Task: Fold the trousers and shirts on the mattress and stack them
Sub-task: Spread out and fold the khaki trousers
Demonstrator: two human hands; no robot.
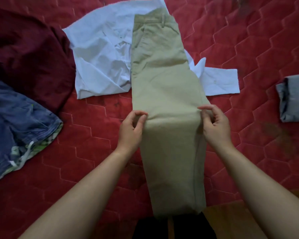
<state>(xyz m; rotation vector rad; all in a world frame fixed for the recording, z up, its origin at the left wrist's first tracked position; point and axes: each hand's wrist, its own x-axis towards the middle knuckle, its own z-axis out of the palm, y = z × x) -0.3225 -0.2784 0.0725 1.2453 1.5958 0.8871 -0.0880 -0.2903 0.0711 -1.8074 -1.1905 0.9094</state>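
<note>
Head view: khaki trousers lie lengthwise on the red mattress, their waistband over a white shirt. The left hand and right hand pinch opposite leg edges, fingers clamped on cloth, probably ready to fold.

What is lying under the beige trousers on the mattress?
A crumpled white shirt lies under the upper part of the beige trousers, showing on both sides. Its middle is covered. Lower down, red mattress shows alongside.

The trousers are plain khaki beige, the shirt plain white. The mattress is red, quilted in a hexagon pattern. At left, the crumpled garment is dark maroon; the denim shorts are blue with green-and-white checked lining. The folded garment at right is grey
</note>
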